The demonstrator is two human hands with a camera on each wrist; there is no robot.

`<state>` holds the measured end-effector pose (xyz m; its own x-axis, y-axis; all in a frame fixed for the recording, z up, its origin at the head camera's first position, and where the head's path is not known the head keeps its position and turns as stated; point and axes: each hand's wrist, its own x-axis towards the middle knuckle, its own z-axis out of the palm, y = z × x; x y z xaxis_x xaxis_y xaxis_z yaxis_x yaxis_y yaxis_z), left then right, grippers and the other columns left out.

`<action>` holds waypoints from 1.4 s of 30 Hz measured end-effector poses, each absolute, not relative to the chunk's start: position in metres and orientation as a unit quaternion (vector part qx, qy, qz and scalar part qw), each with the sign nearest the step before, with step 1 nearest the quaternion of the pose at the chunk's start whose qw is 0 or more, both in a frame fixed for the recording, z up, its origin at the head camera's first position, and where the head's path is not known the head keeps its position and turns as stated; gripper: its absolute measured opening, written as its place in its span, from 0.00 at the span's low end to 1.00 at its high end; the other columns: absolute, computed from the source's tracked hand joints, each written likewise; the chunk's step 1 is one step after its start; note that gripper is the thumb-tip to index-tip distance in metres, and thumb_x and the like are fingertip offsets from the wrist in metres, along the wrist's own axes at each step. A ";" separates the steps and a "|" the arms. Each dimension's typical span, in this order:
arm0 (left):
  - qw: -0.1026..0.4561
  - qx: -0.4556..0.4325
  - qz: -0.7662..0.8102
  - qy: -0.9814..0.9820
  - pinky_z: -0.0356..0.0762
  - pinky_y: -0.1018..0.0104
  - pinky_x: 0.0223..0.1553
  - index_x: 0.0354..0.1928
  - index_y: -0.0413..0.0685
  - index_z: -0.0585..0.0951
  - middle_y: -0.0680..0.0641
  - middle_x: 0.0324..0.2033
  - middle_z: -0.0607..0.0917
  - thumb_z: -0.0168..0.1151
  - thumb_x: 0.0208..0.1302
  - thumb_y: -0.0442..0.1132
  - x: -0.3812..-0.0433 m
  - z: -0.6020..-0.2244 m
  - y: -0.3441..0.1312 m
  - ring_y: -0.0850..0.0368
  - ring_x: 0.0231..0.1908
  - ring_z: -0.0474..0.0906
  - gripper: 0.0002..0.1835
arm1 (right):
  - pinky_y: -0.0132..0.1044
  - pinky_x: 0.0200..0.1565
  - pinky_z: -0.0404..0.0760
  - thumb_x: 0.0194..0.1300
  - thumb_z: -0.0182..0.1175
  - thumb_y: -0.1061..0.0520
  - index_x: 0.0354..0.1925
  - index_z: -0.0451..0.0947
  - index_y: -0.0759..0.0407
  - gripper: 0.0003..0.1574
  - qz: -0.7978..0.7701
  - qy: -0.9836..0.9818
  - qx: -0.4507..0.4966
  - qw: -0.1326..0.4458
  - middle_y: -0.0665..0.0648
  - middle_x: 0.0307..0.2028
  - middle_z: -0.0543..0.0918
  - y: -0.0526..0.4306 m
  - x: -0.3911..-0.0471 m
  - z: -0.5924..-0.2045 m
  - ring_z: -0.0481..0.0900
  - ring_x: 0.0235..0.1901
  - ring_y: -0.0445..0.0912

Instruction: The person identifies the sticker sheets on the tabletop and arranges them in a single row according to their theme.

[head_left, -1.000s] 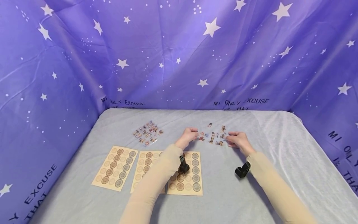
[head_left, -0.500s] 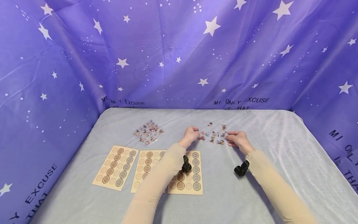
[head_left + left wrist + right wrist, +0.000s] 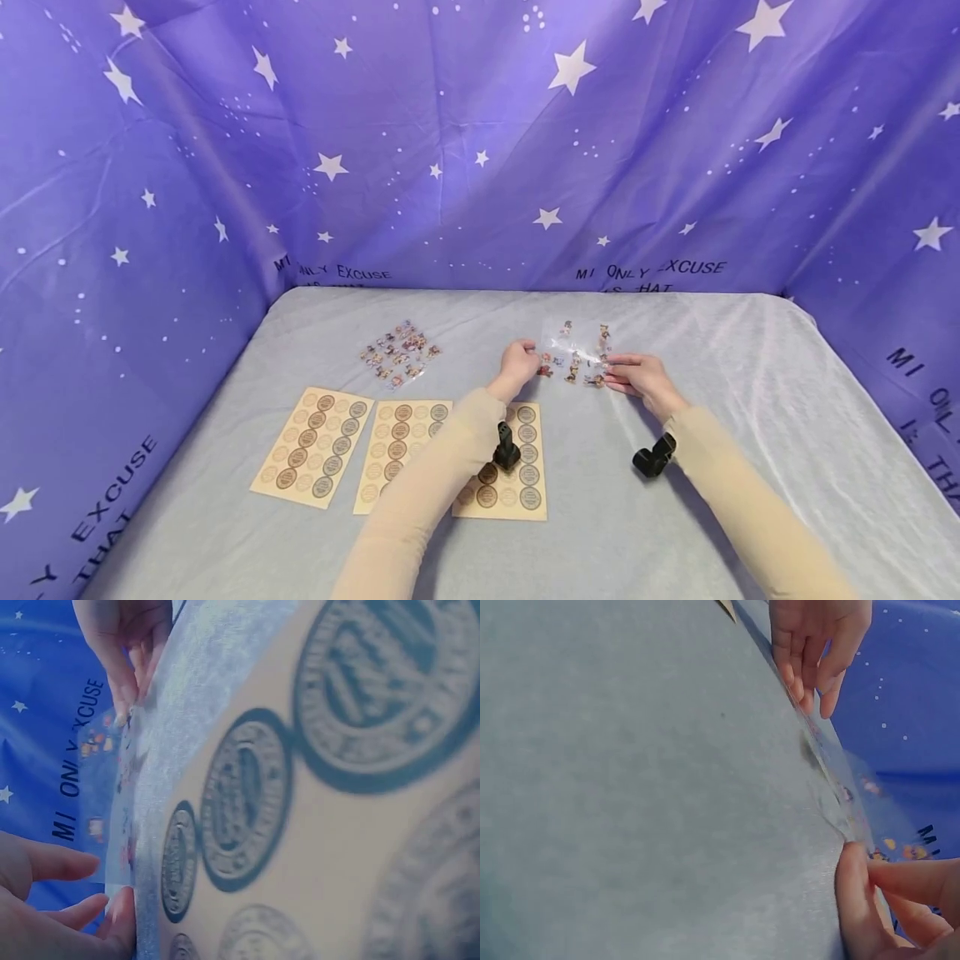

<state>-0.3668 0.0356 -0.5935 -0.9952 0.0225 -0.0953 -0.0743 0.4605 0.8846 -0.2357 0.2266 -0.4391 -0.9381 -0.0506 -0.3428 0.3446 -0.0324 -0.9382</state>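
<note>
Head view: left hand (image 3: 519, 363) and right hand (image 3: 642, 378) pinch a clear, figure-printed plastic sheet (image 3: 574, 353) by opposite sides, likely against flopping.

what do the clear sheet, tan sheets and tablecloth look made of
Clear sheet: probably thin glossy plastic; it catches glare, and the curtain shows through it.
Tan sheets: likely matte kraft-style paper; flat, opaque, printed, no glare.
Tablecloth: fabric, perhaps velvety; pale sheen streaks and soft creases.

Free cloth (image 3: 757, 383) right of the right hand (image 3: 642, 377), transparent sheet (image 3: 573, 353) and left hand (image 3: 517, 364) as leftward obstacles.
</note>
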 end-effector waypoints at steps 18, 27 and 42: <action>0.046 -0.044 0.665 0.744 0.79 0.68 0.20 0.41 0.39 0.80 0.47 0.22 0.83 0.57 0.45 0.23 -0.335 -0.571 0.025 0.56 0.18 0.79 0.18 | 0.35 0.42 0.79 0.62 0.44 0.71 0.62 0.40 0.79 0.35 -0.768 0.598 0.100 0.209 0.53 0.26 0.81 0.232 -0.219 -0.442 0.80 0.29 0.42; 0.134 -0.046 0.673 0.726 0.81 0.64 0.28 0.47 0.34 0.77 0.36 0.32 0.82 0.53 0.49 0.19 -0.253 -0.455 0.010 0.51 0.25 0.80 0.20 | 0.33 0.42 0.79 0.63 0.47 0.69 0.61 0.41 0.82 0.35 -0.759 0.611 0.079 0.211 0.52 0.28 0.81 0.238 -0.205 -0.440 0.80 0.30 0.41; 0.185 -0.042 0.699 0.689 0.80 0.69 0.28 0.51 0.32 0.74 0.37 0.31 0.82 0.53 0.48 0.18 -0.216 -0.428 0.006 0.63 0.18 0.74 0.23 | 0.35 0.41 0.80 0.59 0.52 0.69 0.56 0.52 0.86 0.32 -0.731 0.647 0.042 0.213 0.54 0.31 0.82 0.250 -0.180 -0.429 0.81 0.31 0.44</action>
<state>-0.2164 0.0060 -0.4282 -0.9279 0.2014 -0.3137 -0.3166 0.0186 0.9484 -0.1804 0.2500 -0.4290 -0.9055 -0.2576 -0.3373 0.3660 -0.0717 -0.9278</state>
